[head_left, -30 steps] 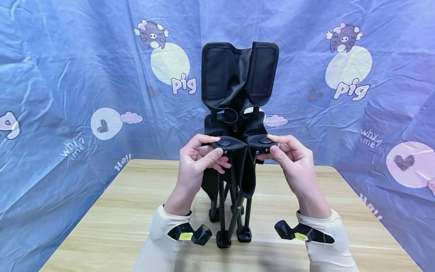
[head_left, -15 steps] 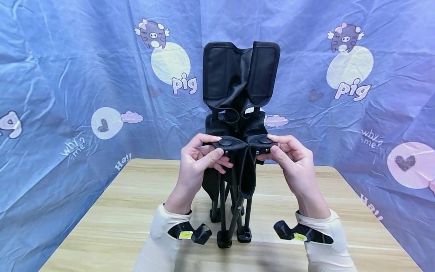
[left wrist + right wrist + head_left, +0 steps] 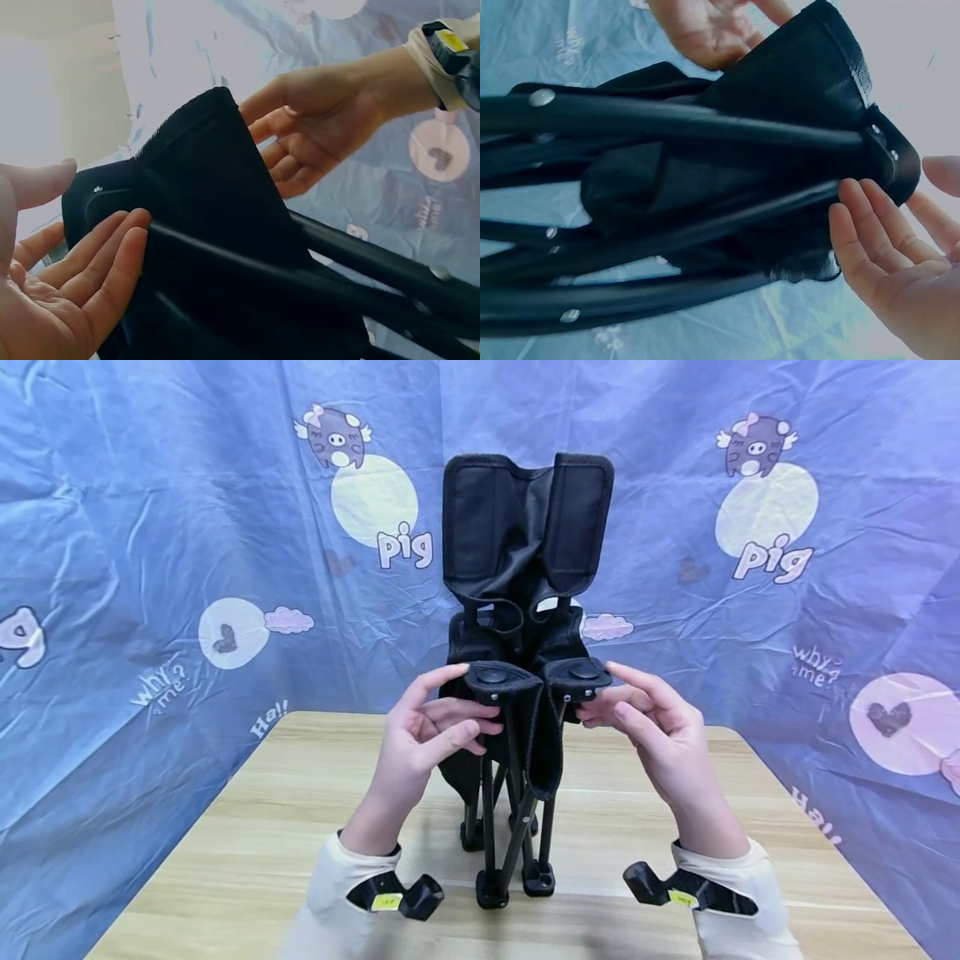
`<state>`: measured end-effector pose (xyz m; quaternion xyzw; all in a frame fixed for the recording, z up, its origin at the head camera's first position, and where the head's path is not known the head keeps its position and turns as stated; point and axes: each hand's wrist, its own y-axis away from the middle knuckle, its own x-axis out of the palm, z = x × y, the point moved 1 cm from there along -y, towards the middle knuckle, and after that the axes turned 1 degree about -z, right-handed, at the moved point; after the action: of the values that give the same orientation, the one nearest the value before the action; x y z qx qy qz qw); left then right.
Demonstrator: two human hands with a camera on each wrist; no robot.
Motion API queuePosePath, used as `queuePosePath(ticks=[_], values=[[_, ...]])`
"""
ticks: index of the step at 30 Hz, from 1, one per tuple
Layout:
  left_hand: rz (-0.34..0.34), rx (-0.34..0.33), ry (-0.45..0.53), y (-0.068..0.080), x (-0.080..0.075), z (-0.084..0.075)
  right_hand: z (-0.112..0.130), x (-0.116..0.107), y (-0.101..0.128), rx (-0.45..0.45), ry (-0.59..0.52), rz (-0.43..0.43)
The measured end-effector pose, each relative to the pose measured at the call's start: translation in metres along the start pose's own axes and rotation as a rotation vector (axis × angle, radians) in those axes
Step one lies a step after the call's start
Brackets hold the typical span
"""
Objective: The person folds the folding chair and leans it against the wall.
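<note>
A small black folding chair (image 3: 487, 543) stands partly folded on the wooden table, its fabric seat sagging between two front corners. At the left front corner (image 3: 501, 678), my left hand (image 3: 420, 727) touches the outer edge with the index fingertip; its thumb is off the fabric and the other fingers lie beneath. My right hand (image 3: 663, 731) is likewise at the right front corner (image 3: 581, 673), index fingertip at the edge and thumb apart. Both wrist views show relaxed fingers beside the black tubes (image 3: 705, 124) under the fabric.
The light wooden table (image 3: 247, 827) carries the chair's several black feet (image 3: 492, 890). A blue printed curtain (image 3: 187, 510) hangs behind and at both sides. Each wrist wears a black camera strap, left (image 3: 390, 893) and right (image 3: 690, 889).
Both thumbs have lifted off the seat's front corners, and the hands have drawn slightly outward from their pinch. The chair stays in place.
</note>
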<state>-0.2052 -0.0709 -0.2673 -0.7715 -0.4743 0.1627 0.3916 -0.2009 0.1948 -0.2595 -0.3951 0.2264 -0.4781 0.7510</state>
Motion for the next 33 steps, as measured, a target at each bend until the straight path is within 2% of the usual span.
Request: queuePosePath(ticks=[11, 18, 22, 27, 33], values=[[0.006, 0.005, -0.023, 0.026, -0.020, 0.002, -0.007, -0.017, 0.027, 0.018, 0.074, 0.016], [-0.015, 0.015, 0.004, 0.041, -0.028, 0.008, -0.014, -0.023, 0.048, 0.108, 0.181, -0.018], [-0.067, 0.005, 0.006, 0.052, -0.032, 0.016, -0.021, -0.024, 0.061, 0.169, 0.181, -0.013], [-0.168, -0.045, 0.002, 0.070, -0.034, 0.033, -0.034, -0.026, 0.081, 0.274, 0.194, 0.003], [-0.274, -0.032, 0.002, 0.097, -0.037, 0.052, -0.051, -0.025, 0.107, 0.434, 0.262, -0.005]])
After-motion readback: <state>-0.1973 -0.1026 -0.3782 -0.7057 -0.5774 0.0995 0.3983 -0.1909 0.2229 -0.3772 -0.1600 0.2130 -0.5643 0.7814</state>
